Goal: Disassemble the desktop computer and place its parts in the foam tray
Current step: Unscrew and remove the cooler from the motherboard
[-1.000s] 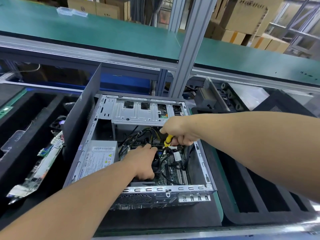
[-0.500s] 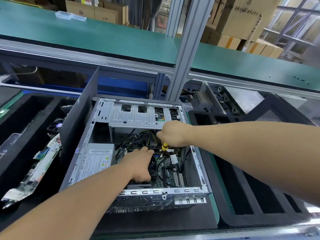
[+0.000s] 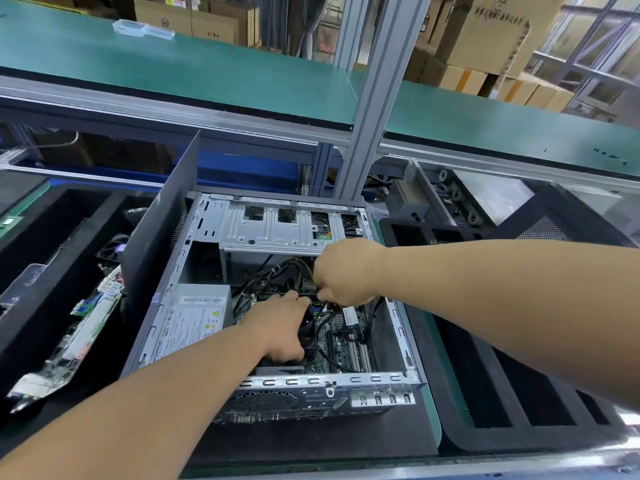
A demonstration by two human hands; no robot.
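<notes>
I see the case [image 3: 277,382] lying open mid-desk, holding the power supply [image 3: 194,323], cables [image 3: 273,275] and motherboard [image 3: 349,344]. My left hand [image 3: 280,327] rests curled on the black cooler [image 3: 310,332]. My right hand [image 3: 341,271] is fisted above the board; what it grips I cannot tell. The left foam tray [image 3: 31,306] holds a circuit board [image 3: 79,327]; the right tray's [image 3: 460,393] slots look bare.

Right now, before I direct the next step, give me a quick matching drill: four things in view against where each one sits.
Things:
1. power supply
2. drive cage
3. circuit board
4. left hand

Places:
A. in the foam tray left of the case
B. far end of the case
C. on the fan over the motherboard
D. left side inside the case

Pairs: 1-D, 2-B, 3-A, 4-C
</notes>
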